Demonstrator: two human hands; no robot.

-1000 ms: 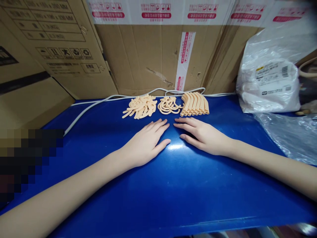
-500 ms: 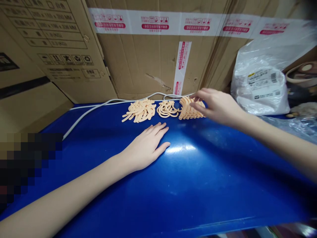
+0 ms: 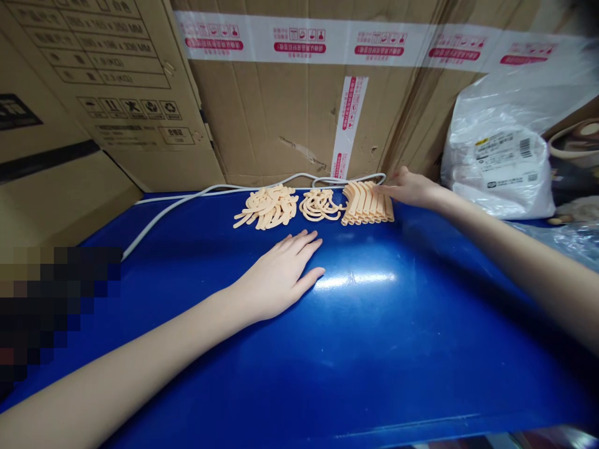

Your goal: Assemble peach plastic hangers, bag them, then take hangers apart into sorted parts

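My left hand (image 3: pixel 278 274) lies flat on the blue tabletop, palm down, its fingers spread and holding nothing. Beyond its fingertips sits a loose heap of thin, pale beige curved strips (image 3: pixel 269 207). Beside that is a smaller pile of beige curved, ring-like pieces (image 3: pixel 321 206). Farther right, beige curved tubes (image 3: pixel 367 204) are stacked side by side in neat layers. My right hand (image 3: pixel 414 188) is at the upper right end of this stack. One of its digits points left and seems to touch the top tubes; another is raised, and the rest are hard to see.
A white cable (image 3: pixel 219 188) runs along the back of the blue table (image 3: pixel 327 368). Behind it stands a large taped cardboard box (image 3: pixel 262 118), with another printed box (image 3: pixel 135 81) at the left. A white plastic-wrapped package (image 3: pixel 503 168) rests at the right.
My right hand has moved from over the tube stack to its right end, uncovering the tubes. My left hand stays flat in place. The view has shifted slightly.
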